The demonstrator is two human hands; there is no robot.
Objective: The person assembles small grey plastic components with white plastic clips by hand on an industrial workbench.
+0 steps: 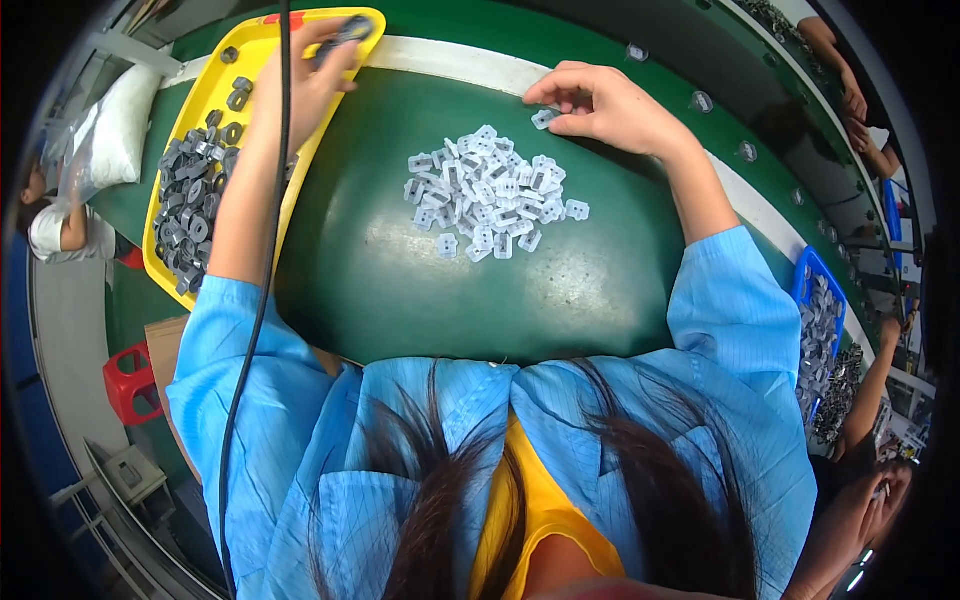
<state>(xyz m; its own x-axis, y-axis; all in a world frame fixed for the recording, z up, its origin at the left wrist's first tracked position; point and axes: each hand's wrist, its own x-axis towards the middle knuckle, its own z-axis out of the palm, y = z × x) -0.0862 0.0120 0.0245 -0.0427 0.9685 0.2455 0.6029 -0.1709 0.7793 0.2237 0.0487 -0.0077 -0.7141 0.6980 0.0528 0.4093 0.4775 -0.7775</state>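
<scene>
My left hand (312, 88) is over the far end of a yellow tray (372, 28), its fingers closed on a dark grey plastic part (350, 32) that is slightly blurred. Many dark grey ring-shaped parts (190, 190) are heaped in the tray under and beside my left forearm. My right hand (615, 108) pinches a small translucent plastic piece (545, 118) between thumb and fingers. Between my arms, a loose pile of similar translucent pieces (485, 185) lies on the green tabletop (400, 300).
A black cable (250, 350) hangs across my left arm. To the left sit a white plastic bag (112, 130) and a red stool (130, 385). A blue bin (822, 270) of grey parts stands at right, near other people's hands (855, 105). Clear parts (702, 102) dot the green strip beyond.
</scene>
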